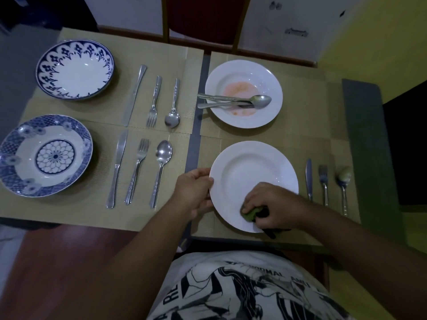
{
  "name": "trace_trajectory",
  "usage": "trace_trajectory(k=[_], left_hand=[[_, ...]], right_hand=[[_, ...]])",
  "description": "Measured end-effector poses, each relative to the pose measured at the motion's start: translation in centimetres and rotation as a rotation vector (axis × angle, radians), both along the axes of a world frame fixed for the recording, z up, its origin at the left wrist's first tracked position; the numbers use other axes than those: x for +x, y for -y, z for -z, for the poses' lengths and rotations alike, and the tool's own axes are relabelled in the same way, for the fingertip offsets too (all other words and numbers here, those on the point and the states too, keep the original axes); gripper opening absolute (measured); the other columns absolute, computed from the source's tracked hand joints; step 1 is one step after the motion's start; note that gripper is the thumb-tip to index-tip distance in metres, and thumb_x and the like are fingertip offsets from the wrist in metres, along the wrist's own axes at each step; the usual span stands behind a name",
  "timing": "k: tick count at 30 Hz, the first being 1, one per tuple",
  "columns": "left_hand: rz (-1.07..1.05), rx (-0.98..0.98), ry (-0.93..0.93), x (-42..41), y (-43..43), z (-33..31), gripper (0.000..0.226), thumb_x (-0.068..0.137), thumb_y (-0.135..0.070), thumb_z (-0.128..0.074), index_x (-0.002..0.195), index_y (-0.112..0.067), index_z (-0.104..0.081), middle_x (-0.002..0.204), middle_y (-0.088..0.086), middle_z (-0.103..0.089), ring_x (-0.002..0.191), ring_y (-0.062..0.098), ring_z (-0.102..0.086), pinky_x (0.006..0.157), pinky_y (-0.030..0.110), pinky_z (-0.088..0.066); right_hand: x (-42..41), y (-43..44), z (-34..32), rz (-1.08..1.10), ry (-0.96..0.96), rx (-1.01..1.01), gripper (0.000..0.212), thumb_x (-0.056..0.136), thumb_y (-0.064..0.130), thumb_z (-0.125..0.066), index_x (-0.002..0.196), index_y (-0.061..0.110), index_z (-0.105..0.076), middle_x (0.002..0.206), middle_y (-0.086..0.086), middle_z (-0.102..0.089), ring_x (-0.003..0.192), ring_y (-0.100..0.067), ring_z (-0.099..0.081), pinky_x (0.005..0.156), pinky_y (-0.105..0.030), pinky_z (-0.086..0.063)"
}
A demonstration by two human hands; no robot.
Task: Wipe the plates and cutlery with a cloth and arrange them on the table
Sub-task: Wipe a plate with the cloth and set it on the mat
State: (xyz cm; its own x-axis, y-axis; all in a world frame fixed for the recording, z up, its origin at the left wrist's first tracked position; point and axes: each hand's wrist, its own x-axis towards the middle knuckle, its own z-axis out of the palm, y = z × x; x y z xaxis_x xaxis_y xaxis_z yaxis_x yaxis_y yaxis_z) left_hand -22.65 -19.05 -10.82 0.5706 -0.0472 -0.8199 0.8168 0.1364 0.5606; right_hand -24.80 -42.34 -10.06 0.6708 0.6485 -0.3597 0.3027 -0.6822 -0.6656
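Four round plates sit on woven beige mats (92, 215): two blue-patterned ones at the left, a far one (75, 69) and a near one (46, 155), and two plain glossy white ones at the right. The near white plate (249, 167) lies flat in front of the person. The left hand (194, 190) grasps its left rim, thumb on top. The right hand (270, 204) is curled round a bunched green cloth (249, 213), pressing it on the plate's near rim. The far white plate (265, 72) carries a pinkish smear and a bundle of steel cutlery (231, 101) lying crosswise, handles left. Three laid sets of knife, fork and spoon point away, handles towards the person: two beside the blue plates, and one, knife (309, 179), fork (323, 181) and spoon (344, 181), right of the near white plate.
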Motion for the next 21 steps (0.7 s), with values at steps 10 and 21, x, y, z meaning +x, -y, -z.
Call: trace_trajectory(k=[10,21], left_hand=[[0.067,0.125,0.073,-0.4,0.4,-0.4,0.025,0.097,-0.006,-0.054,0.11,-0.018,-0.072,0.096,0.01,-0.078,0.084,0.03,-0.075,0.063,0.044,-0.062],[-0.045,0.432,0.152,-0.9,3.3,-0.7,0.025,0.096,0.0,-0.053,0.108,-0.014,-0.07,0.087,-0.006,-0.068,0.077,0.01,-0.063,0.073,0.033,-0.061]], right_hand=[[0.2,-1.9,2.3,-0.074,0.252,0.03,0.031,0.072,0.021,-0.071,0.103,0.02,-0.075,0.107,0.007,-0.071,0.103,-0.016,-0.059,0.093,-0.035,-0.044],[1.0,1.9,3.6,0.327,0.43,-0.199,0.019,0.07,0.029,-0.06,0.087,0.027,-0.068,0.094,0.008,-0.066,0.089,-0.023,-0.055,0.082,-0.04,-0.048]])
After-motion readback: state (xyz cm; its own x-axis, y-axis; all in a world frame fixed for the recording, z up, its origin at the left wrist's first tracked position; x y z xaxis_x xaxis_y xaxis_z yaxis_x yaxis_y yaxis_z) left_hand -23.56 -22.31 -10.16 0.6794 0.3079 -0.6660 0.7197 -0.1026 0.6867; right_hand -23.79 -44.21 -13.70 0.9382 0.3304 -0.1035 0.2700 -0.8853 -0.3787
